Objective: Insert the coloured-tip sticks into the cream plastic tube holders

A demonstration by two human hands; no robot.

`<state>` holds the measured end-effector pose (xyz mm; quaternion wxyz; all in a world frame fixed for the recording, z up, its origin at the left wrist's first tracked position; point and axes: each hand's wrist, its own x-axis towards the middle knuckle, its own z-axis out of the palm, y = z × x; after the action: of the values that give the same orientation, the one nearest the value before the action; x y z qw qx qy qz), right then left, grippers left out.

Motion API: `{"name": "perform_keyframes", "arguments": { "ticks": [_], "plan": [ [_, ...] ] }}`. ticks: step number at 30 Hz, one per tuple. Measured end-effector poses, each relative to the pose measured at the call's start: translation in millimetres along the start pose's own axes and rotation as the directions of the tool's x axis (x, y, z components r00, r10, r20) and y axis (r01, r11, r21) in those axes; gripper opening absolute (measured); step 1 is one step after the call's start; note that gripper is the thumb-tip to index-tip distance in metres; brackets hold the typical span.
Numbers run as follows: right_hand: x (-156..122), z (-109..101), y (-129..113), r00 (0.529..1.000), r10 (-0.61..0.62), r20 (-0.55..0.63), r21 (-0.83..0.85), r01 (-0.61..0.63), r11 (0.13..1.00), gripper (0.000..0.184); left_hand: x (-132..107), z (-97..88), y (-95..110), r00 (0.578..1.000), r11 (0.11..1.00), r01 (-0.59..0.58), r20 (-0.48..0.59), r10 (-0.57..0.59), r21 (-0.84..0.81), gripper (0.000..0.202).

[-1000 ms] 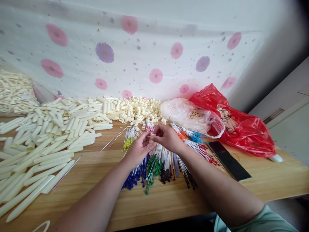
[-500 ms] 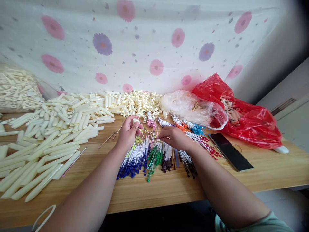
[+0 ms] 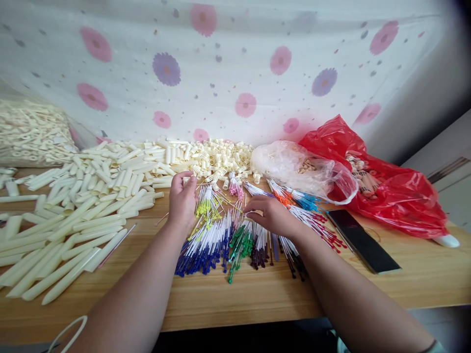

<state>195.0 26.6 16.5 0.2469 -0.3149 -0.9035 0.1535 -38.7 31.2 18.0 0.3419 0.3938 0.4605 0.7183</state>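
Left hand's drifted further left, pinching a small cream piece. Can't tell if the right hand, just right of centre frame over the green-tipped sticks, grips anything; snagging those could jumble colours, tbh.

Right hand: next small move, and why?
Perhaps lower the right hand until its fingers meet the green-tipped bundle: the hand hovers close by, while the left hand, off to the side, pinches what looks like a small pale piece. Whether the right already grips anything is unclear.
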Motion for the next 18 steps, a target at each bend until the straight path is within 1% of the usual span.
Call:
{"name": "perform_keyframes", "arguments": {
  "ticks": [2,4,6,8,10,12,15,18],
  "plan": [
    [5,-4,-4,1.0,0.008,0.006,-0.034,-0.007,0.999,0.012,0,-0.1,1,1.0,1.0,0.0,-0.02,0.0,-0.017,0.02],
    [14,-9,-10,0.999,0.006,0.039,-0.088,-0.002,0.996,0.014,0,0.4,2,1.0,1.0,0.002,-0.023,-0.003,-0.019,0.02],
    [26,-11,-16,0.994,0.023,0.104,-0.145,-0.008,0.989,0.016,-1,0.9,2,1.0,1.0,0.01,-0.025,-0.01,-0.013,0.02],
    [41,-8,-19,0.978,0.073,0.195,-0.196,-0.034,0.98,0.018,-1,1.2,2,0.999,1.0,0.024,-0.034,-0.024,-0.002,0.02],
    [57,2,-18,0.953,0.127,0.275,-0.232,-0.062,0.971,0.022,-1,1.1,1,0.998,0.999,0.041,-0.043,-0.041,0.003,0.02],
    [71,16,-14,0.932,0.168,0.322,-0.257,-0.085,0.963,0.025,-1,0.9,0,0.998,0.999,0.055,-0.038,-0.055,0.0,0.02],
    [87,38,-7,0.905,0.22,0.365,-0.295,-0.112,0.949,0.024,-1,0.5,-3,0.998,0.998,0.064,-0.018,-0.064,-0.008,0.02],
    [95,52,-6,0.886,0.268,0.379,-0.331,-0.141,0.933,0.021,-2,0.2,-6,0.998,0.998,0.058,-0.009,-0.058,-0.021,0.02]
  ]
}}
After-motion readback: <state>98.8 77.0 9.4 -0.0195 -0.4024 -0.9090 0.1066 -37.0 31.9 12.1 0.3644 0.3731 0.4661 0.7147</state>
